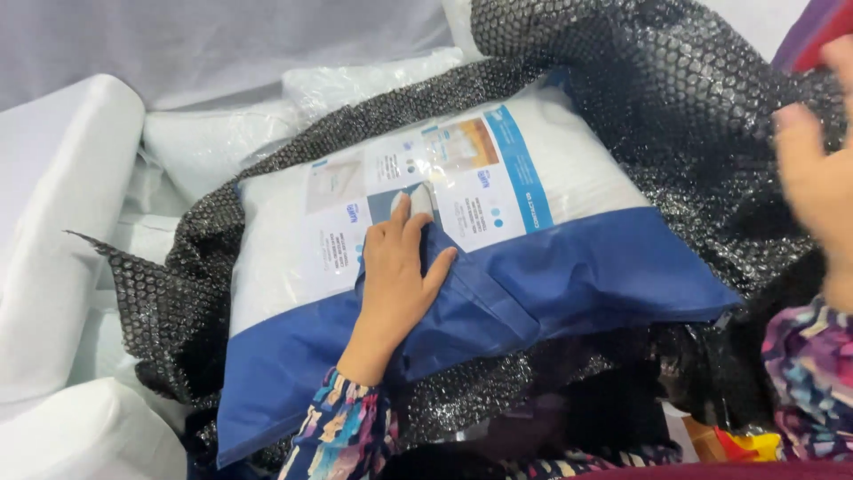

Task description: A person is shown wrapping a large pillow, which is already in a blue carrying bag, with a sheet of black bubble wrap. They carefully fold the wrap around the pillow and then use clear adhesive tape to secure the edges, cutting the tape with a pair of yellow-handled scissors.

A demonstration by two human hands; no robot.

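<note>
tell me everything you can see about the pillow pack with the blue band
The pillow pack is a plump white cushion in a clear plastic cover with a dark blue fabric band along its near edge and a printed paper insert under the plastic. It lies flat but slanted on black bubble wrap, which folds around its sides. The left hand presses flat on it where band meets insert, creasing the blue fabric. The right hand is off it, at the wrap.

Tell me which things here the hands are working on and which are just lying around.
In hand:
- left hand pressing flat on the white and blue pillow package
- right hand on the black bubble wrap spread under and around the package

Lying about:
- white plastic-wrapped bundles behind and to the left
- small colourful packet, bottom right
</note>
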